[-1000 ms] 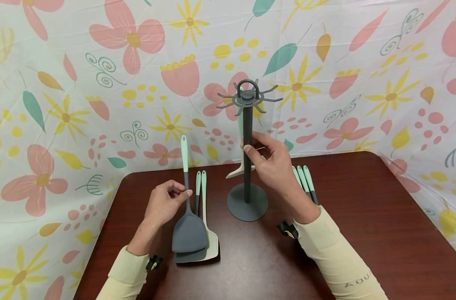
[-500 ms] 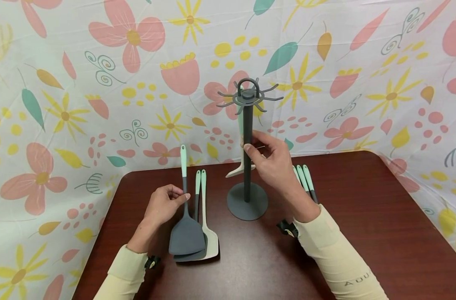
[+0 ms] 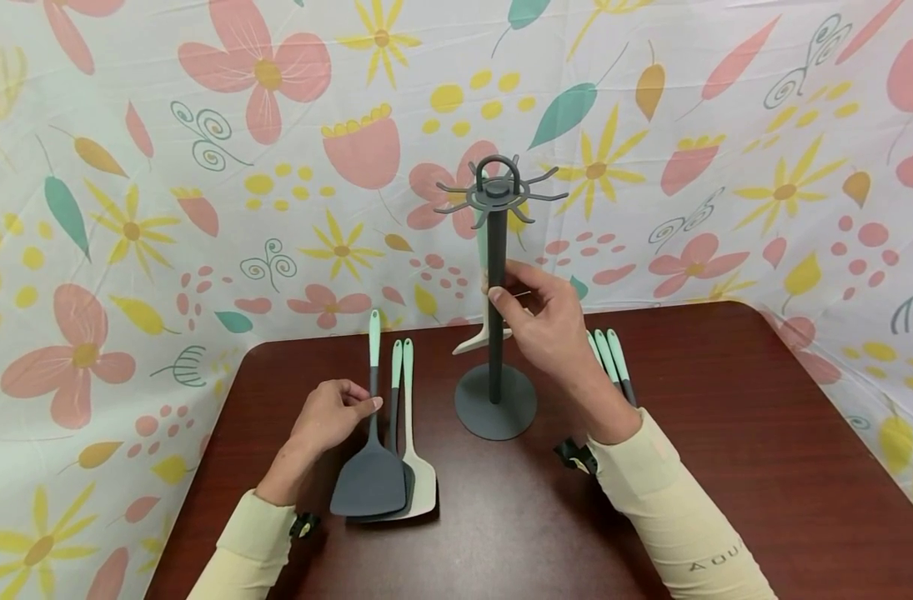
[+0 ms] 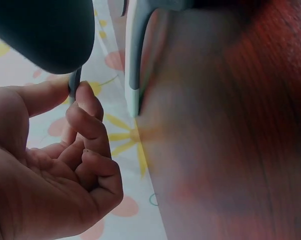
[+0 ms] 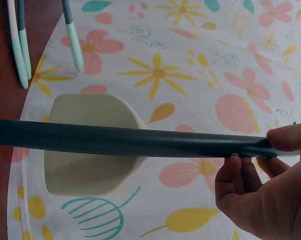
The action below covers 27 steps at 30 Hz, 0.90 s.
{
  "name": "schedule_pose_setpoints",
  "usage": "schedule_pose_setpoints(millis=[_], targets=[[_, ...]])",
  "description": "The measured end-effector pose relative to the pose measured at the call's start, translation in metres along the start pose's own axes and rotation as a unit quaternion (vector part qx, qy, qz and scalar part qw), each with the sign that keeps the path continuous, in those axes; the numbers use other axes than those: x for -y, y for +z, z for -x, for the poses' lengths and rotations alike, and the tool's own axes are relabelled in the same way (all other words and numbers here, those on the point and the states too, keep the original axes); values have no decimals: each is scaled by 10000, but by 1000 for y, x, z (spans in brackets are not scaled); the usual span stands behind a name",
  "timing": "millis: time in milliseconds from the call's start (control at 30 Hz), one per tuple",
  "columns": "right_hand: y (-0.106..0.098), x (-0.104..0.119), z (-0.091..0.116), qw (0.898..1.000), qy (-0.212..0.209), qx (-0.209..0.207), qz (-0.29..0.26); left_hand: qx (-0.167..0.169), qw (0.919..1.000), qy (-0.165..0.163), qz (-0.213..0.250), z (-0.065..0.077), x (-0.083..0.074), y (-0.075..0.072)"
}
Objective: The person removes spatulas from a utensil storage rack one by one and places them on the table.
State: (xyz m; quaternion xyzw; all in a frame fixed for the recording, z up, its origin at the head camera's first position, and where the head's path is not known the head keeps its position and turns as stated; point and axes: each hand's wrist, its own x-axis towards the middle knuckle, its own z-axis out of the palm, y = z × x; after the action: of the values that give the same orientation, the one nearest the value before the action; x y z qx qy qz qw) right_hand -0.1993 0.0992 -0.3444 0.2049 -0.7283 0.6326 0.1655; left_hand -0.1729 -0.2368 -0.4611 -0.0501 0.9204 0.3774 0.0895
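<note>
My left hand pinches the shaft of a dark grey spatula with a mint handle, thumb against fingers. That spatula's wide blade hangs over another grey spatula and a cream spatula, which lie on the table just to its right. With thumb and fingers, my right hand holds the dark grey pole of a utensil stand. Behind the pole a cream spatula hangs from the stand's hook ring; the pole partly covers it.
Several mint-handled utensils lie to the right, partly hidden by my right forearm. The dark wooden table ends at the back against a flower-printed cloth.
My left hand has lowered the grey spatula, and its blade has shifted slightly left and toward me. My right hand and the stand have stayed in place.
</note>
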Motion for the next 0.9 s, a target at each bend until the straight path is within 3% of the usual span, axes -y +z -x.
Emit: schedule_pose_setpoints(millis=[433,900], targets=[[0,0,1,10000,-34,-24,19,319,9992,-252,51,-1,6,8],[1,-1,0,9999,-20,-2,100,432,9979,-382,-292,-4,15,16]])
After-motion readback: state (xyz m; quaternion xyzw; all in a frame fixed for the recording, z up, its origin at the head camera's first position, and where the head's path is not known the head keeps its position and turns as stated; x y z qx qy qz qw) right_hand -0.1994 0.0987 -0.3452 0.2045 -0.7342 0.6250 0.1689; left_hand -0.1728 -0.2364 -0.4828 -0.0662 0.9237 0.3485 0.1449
